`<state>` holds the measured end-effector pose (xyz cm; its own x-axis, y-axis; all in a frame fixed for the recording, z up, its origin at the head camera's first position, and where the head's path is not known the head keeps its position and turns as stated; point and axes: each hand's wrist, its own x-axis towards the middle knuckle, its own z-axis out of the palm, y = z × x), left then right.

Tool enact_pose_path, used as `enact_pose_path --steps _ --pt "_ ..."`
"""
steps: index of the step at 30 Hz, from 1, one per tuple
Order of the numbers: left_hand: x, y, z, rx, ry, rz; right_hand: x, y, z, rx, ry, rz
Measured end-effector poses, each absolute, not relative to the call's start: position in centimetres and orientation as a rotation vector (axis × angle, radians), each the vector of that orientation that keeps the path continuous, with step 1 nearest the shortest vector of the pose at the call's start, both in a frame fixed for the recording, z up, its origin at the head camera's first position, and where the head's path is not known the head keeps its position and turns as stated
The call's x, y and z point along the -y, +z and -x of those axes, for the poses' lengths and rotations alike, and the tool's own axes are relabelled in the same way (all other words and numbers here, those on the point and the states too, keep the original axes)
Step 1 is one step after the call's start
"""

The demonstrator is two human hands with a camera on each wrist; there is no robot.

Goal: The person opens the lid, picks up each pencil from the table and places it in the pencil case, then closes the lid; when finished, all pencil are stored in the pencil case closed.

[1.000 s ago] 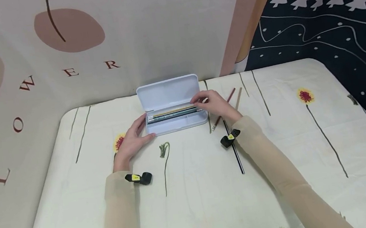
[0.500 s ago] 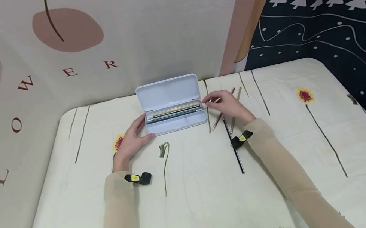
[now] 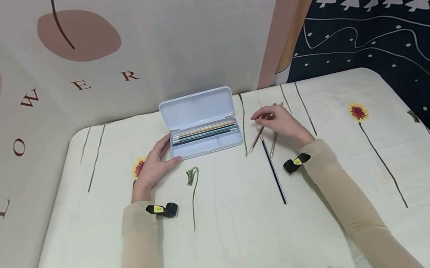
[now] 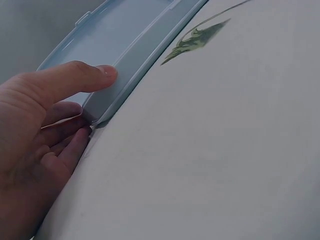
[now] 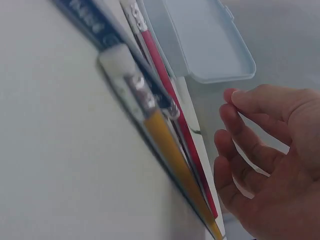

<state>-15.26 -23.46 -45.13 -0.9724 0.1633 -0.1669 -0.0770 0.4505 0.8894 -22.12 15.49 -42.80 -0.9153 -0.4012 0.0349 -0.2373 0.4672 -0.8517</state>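
An open white pencil case [image 3: 196,109] stands at the back of the table, lid up, several pencils [image 3: 204,131] lying inside. My left hand [image 3: 153,169] grips its left end; in the left wrist view the thumb lies over the wall and the other fingers are around the corner. My right hand [image 3: 279,122] is above the loose pencils, right of the case, fingers loosely bent and holding nothing. Partly beneath it lie a red pencil [image 3: 256,141] and a yellow pencil [image 5: 172,150]. A dark blue pencil [image 3: 273,171] lies nearer the front.
The table wears a white cloth [image 3: 228,247] printed with flowers and stems. Behind the case rises a pale curtain [image 3: 196,43] with letters, and a dark panel with printed trees [image 3: 366,32] is at the right.
My right hand has moved from over the case's right end rightward to above the loose pencils. The left hand and the case have stayed in place.
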Motion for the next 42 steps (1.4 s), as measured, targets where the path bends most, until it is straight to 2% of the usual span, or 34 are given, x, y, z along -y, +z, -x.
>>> enact_pose_path --steps 16,22,26,36,42 --pt "23.4 -44.9 15.1 -2.466 1.550 -0.076 -19.4 -42.7 22.6 -2.541 -1.401 0.429" --pt "23.4 -45.0 15.1 -2.469 1.541 -0.068 -20.0 -41.2 22.1 -2.548 -1.298 0.576" --pt "23.4 -45.0 15.2 -2.463 1.549 -0.067 -21.3 -42.6 23.1 -2.534 -1.253 0.670" --pt "23.4 -45.0 15.3 -2.474 1.546 -0.077 -21.9 -41.6 22.7 -2.475 -1.194 0.846" --pt "23.5 -45.0 15.2 -2.476 1.538 -0.079 -22.9 -42.8 23.3 -2.488 -1.153 0.899"
